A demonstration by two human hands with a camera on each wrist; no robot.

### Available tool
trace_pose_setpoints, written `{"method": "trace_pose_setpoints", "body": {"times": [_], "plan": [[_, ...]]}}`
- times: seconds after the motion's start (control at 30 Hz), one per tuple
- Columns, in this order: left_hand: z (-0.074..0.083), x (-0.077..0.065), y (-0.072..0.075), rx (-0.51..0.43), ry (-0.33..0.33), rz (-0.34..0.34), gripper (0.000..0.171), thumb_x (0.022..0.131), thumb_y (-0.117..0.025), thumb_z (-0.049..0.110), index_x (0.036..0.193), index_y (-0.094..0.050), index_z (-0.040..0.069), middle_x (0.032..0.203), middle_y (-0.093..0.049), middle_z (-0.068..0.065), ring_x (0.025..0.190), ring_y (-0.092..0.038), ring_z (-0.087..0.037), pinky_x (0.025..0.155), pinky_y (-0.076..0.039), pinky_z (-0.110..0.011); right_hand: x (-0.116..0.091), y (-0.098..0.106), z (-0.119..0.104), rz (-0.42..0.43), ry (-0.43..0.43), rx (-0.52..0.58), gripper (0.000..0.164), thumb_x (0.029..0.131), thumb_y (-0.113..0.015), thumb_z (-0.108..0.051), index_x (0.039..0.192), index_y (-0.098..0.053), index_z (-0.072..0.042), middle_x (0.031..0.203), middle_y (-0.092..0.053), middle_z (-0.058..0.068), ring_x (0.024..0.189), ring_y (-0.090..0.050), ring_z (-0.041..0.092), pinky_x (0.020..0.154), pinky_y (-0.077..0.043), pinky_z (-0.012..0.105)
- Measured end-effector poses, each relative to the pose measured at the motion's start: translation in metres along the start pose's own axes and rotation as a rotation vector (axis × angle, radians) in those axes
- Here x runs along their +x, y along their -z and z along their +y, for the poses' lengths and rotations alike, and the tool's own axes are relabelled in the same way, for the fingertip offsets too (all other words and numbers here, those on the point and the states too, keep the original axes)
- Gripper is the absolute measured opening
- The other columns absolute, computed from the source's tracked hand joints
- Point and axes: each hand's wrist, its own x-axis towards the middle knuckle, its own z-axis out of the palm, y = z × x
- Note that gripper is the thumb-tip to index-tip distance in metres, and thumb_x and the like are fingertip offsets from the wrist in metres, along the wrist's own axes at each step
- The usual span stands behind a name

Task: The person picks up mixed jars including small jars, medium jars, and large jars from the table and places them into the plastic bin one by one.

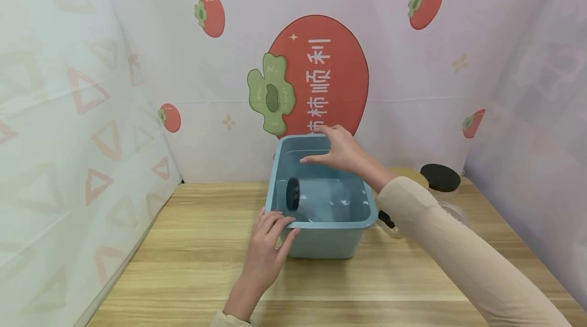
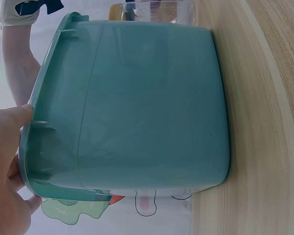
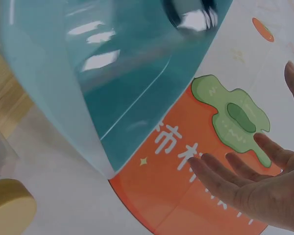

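A blue plastic tub stands on the wooden table. My left hand grips its front left corner, fingers over the rim and thumb along the front edge; the left wrist view shows this hand at the rim from outside. Inside the tub, a clear jar with a black lid lies on its side near the left wall. Over the tub's far end is my right hand, thumb and fingers spread with nothing between them. The right wrist view shows that hand with fingers apart, beside the tub's rim.
Right of the tub, partly behind my right sleeve, stand a jar with a yellow lid, a jar with a black lid and a clear container. A printed cloth hangs behind and at both sides.
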Motion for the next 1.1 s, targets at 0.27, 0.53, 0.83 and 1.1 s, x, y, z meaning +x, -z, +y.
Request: {"method": "trace_pose_setpoints", "body": {"times": [0.27, 0.53, 0.83, 1.1], "plan": [[0.0, 0.0, 0.0, 0.005, -0.006, 0.0, 0.021, 0.089, -0.085, 0.013, 0.107, -0.077, 0.007, 0.102, -0.069, -0.006, 0.11, -0.065, -0.028, 0.112, -0.044, -0.069, -0.008, 0.003, 0.01, 0.019, -0.011, 0.041, 0.087, 0.088, -0.086, -0.041, 0.157, -0.047, -0.005, 0.154, -0.048, 0.023, 0.141, -0.045, 0.041, 0.111, -0.049, 0.062], [0.0, 0.0, 0.0, 0.009, -0.006, -0.004, 0.022, 0.088, -0.085, 0.014, 0.108, -0.077, 0.007, 0.101, -0.069, -0.004, 0.109, -0.065, -0.027, 0.112, -0.044, -0.067, -0.017, 0.006, 0.015, 0.024, -0.01, 0.059, 0.083, 0.091, -0.084, -0.039, 0.156, -0.047, -0.002, 0.153, -0.049, 0.026, 0.14, -0.047, 0.043, 0.111, -0.048, 0.065], [0.0, -0.001, 0.0, 0.01, -0.003, -0.003, 0.023, 0.087, -0.086, 0.012, 0.108, -0.076, 0.008, 0.102, -0.07, -0.005, 0.11, -0.066, -0.028, 0.112, -0.044, -0.068, -0.026, 0.006, 0.02, 0.067, 0.022, 0.065, 0.08, 0.092, -0.083, -0.037, 0.155, -0.048, -0.001, 0.158, -0.045, 0.025, 0.146, -0.042, 0.045, 0.116, -0.042, 0.067], [0.0, -0.001, -0.001, 0.011, -0.008, 0.002, 0.023, 0.088, -0.085, 0.012, 0.108, -0.076, 0.008, 0.103, -0.07, -0.005, 0.111, -0.065, -0.028, 0.111, -0.044, -0.069, -0.032, 0.005, 0.024, 0.112, 0.053, 0.083, 0.075, 0.093, -0.083, -0.031, 0.152, -0.051, 0.002, 0.153, -0.051, 0.026, 0.139, -0.049, 0.045, 0.111, -0.048, 0.064]]}}
